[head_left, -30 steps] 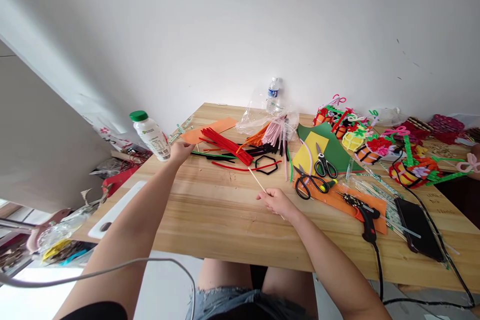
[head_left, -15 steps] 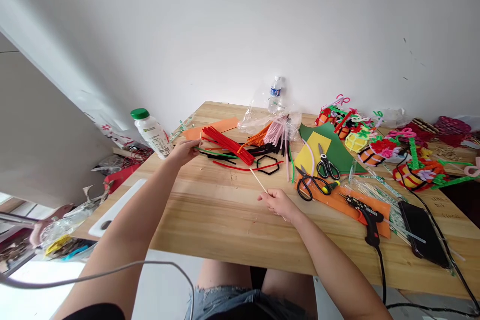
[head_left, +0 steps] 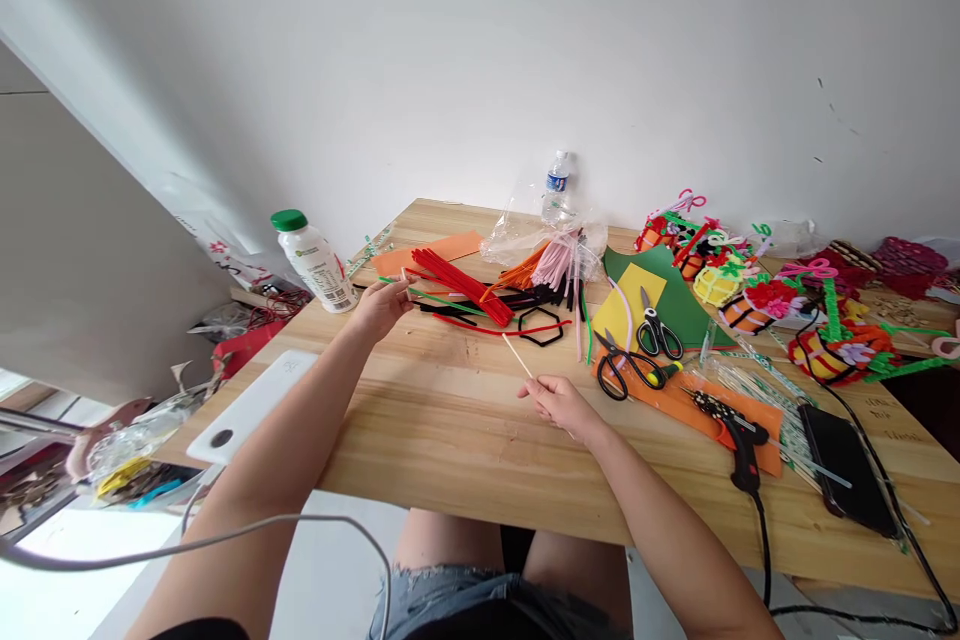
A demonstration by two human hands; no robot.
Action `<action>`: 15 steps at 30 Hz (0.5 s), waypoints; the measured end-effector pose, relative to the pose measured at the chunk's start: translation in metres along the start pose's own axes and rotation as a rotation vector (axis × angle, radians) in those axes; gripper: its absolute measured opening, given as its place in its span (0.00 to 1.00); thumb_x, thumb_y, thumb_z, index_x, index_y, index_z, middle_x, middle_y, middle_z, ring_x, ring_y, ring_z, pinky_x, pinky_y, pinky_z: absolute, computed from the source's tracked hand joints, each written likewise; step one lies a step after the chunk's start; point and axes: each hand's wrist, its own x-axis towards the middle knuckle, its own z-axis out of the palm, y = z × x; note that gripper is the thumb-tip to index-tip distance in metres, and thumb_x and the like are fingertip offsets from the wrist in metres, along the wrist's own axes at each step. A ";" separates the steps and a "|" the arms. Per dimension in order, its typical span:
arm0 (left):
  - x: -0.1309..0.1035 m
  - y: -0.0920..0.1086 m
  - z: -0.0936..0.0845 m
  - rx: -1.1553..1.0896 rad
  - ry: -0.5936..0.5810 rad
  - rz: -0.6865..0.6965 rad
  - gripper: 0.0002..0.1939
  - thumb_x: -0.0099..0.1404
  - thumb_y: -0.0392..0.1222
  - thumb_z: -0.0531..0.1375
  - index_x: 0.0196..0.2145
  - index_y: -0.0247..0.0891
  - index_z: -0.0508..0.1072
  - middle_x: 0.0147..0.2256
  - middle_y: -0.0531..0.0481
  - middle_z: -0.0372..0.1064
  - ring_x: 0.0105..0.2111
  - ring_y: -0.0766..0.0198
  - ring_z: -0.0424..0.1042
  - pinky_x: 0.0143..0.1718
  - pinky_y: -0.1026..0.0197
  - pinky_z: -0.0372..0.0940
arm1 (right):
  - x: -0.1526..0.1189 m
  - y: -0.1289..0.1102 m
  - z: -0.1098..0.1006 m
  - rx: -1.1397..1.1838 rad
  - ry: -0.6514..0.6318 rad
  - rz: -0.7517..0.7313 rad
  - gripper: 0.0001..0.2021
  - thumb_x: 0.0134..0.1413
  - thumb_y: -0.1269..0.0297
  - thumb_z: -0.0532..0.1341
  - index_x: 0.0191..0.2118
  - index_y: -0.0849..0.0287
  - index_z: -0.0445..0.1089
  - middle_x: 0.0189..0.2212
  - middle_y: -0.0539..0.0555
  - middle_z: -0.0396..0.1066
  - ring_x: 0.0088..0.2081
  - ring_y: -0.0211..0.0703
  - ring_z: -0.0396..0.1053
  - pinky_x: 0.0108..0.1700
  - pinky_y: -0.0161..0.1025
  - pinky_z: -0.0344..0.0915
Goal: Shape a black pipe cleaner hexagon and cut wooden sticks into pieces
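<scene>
You are pinching a thin wooden stick (head_left: 519, 360) in your right hand (head_left: 559, 403), fingers pressed together on its near end. The stick is lying low over the wooden table (head_left: 435, 430), pointing toward the black hexagon (head_left: 540, 327). It is looking light and stiff, and it could snap, so holding it near the middle would be safer. Your left hand (head_left: 384, 304) is closing on a green pipe cleaner (head_left: 442, 299) beside the red pile (head_left: 459, 285). That one is looking soft, fuzzy and bendy.
</scene>
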 end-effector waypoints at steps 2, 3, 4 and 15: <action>0.004 0.006 -0.010 0.017 0.057 0.014 0.12 0.48 0.42 0.66 0.29 0.35 0.70 0.34 0.48 0.71 0.26 0.66 0.69 0.24 0.64 0.60 | 0.000 0.000 0.000 0.002 -0.003 0.004 0.21 0.51 0.45 0.58 0.34 0.62 0.67 0.15 0.40 0.45 0.17 0.28 0.41 0.20 0.30 0.37; 0.006 0.009 -0.015 0.038 0.096 0.019 0.12 0.47 0.42 0.66 0.29 0.36 0.69 0.35 0.48 0.71 0.27 0.65 0.70 0.24 0.64 0.60 | 0.000 -0.001 0.000 0.004 -0.003 0.005 0.21 0.51 0.45 0.58 0.34 0.62 0.67 0.15 0.40 0.44 0.17 0.28 0.41 0.19 0.30 0.37; 0.008 0.012 -0.019 0.065 0.143 0.021 0.13 0.47 0.42 0.66 0.29 0.36 0.69 0.35 0.48 0.71 0.28 0.64 0.71 0.24 0.64 0.61 | 0.000 -0.001 0.000 0.007 0.000 0.005 0.21 0.51 0.44 0.57 0.34 0.62 0.67 0.15 0.40 0.44 0.17 0.28 0.41 0.19 0.30 0.37; 0.015 0.011 -0.045 0.342 0.318 0.158 0.14 0.58 0.50 0.56 0.36 0.37 0.69 0.31 0.48 0.69 0.31 0.63 0.70 0.30 0.63 0.63 | 0.000 -0.001 0.000 0.003 0.010 0.009 0.22 0.52 0.45 0.57 0.35 0.62 0.68 0.15 0.40 0.45 0.17 0.28 0.42 0.19 0.30 0.37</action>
